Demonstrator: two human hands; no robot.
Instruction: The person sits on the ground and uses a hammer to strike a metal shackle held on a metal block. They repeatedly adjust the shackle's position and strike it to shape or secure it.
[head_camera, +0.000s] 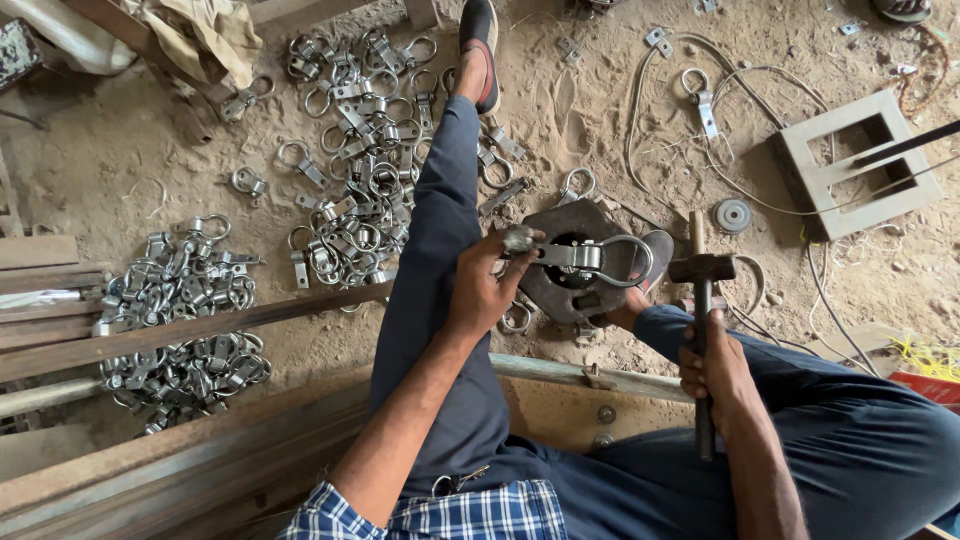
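- Sandy workshop floor (600, 110), metal scattered about.
- Left hand (487, 285) closed around a metal ring clamp (585, 257), holding it flat on a dark steel block (545, 285) between the legs.
- Right hand (715, 370) fisted on a hammer (702, 300), head just beside the block.
- Clamp piles: one (365, 160) past the left leg, another (180, 320) at the floor's left edge.
- Square frame (860, 165) far right.

My left grip (490, 285) holds a ring clamp (585, 257) on the iron block (560, 290), which sits on the floor (600, 130) between my legs. My right grip (715, 370) holds the hammer (702, 300) just right of the block. One heap of clamps (350, 150) lies on the floor left of my outstretched leg (440, 220), another heap (180, 320) near the floor's left edge. A square frame (860, 165) lies toward the far right corner.
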